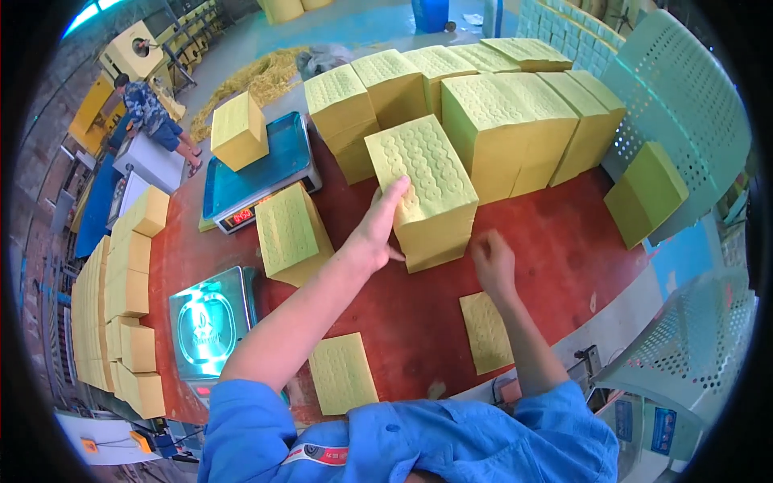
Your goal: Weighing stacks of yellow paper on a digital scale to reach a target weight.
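A tall stack of yellow embossed paper (427, 173) stands at the middle of the red table, its top sheet pressed with rows of round patterns. My left hand (377, 229) grips its left side, thumb over the top edge and a finger lower down. Close by the stack's lower right side is my right hand (493, 259), its fingers bent and slightly blurred; contact with the paper cannot be made out. Below that hand lies a flat yellow sheet or thin pile (485, 330). Another flat yellow pile (345, 374) lies nearer my body, beneath my left forearm.
Several yellow stacks (507, 113) line the table's (555, 241) far side. A blue-topped scale (282, 153) carries one block (239, 130); a shiny scale (209, 322) sits left. More blocks (129, 278) fill the left edge. Perforated panels (684, 105) border the right. Another person (149, 113) stands far left.
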{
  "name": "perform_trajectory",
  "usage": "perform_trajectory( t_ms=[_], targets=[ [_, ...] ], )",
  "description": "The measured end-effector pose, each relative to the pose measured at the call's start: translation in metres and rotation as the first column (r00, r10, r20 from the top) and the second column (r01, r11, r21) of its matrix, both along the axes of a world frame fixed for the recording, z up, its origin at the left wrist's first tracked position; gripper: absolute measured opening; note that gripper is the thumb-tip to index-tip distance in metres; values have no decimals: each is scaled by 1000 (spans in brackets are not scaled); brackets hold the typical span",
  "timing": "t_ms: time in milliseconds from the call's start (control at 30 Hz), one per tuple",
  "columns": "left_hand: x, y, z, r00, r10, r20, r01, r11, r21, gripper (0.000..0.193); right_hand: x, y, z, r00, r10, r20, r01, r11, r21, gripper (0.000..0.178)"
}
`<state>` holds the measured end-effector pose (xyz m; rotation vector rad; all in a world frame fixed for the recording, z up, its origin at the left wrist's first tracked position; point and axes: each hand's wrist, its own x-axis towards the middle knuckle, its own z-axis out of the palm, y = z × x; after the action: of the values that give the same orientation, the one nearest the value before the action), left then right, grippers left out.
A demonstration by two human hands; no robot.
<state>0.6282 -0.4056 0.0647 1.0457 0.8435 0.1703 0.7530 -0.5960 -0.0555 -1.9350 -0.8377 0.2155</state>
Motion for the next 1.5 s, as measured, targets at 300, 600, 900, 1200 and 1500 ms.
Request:
perform_trajectory(
  t_ms=[300, 600, 900, 1200, 1500],
  targets=[
    [34, 18, -2, 995, 35, 89, -34, 999, -19, 72, -10, 39, 2, 990, 123, -67, -127, 990, -54, 29],
    [97, 57, -1, 994, 8, 110, -22, 991, 130, 71, 34, 82, -13, 994, 40, 98, -51, 992, 115, 27],
    [117, 54, -25, 914, 89, 397, -170, 970, 172, 65, 37, 80, -35, 943, 59, -326, -1, 984, 177, 19],
    [-117, -15, 15, 895, 96, 435, -347, 763, 546, 70, -141, 102, 116, 748, 582, -319, -420, 787, 451, 24],
    [-453, -8, 27, 844, 359, 398, -533, 477, 699, 30, -370, 155, 155, 287, 920, -265, -888, 360, 286, 12]
  ],
)
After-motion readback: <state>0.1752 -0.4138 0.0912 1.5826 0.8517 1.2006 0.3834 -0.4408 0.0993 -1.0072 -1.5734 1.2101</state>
